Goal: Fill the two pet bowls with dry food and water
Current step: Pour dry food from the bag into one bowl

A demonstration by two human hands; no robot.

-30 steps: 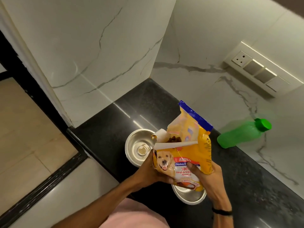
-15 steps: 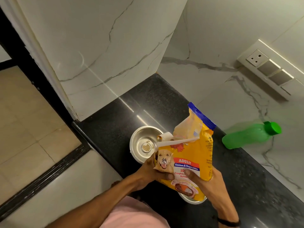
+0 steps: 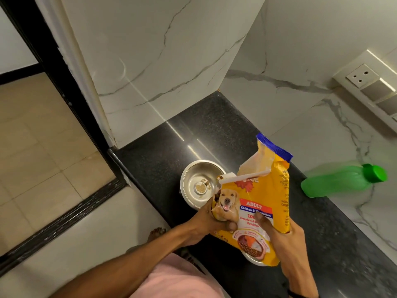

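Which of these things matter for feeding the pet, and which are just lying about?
Job:
dog food bag
steel bowl
second bowl, mostly hidden under the bag
green bottle lying on its side, probably water

Just there:
wall socket panel
black counter

Second round steel bowl [image 3: 252, 260]: only a rim sliver shows under the yellow dog-food bag [image 3: 260, 196], contents can't tell. Left hand [image 3: 204, 222] and right hand [image 3: 287, 239] grip the bag, fingers hidden behind it. Bag's side print too small to read. White wall switch panel [image 3: 369, 82], upper right of the bag, cut by frame edge. Black wristband [image 3: 294, 294] cut by bottom edge.
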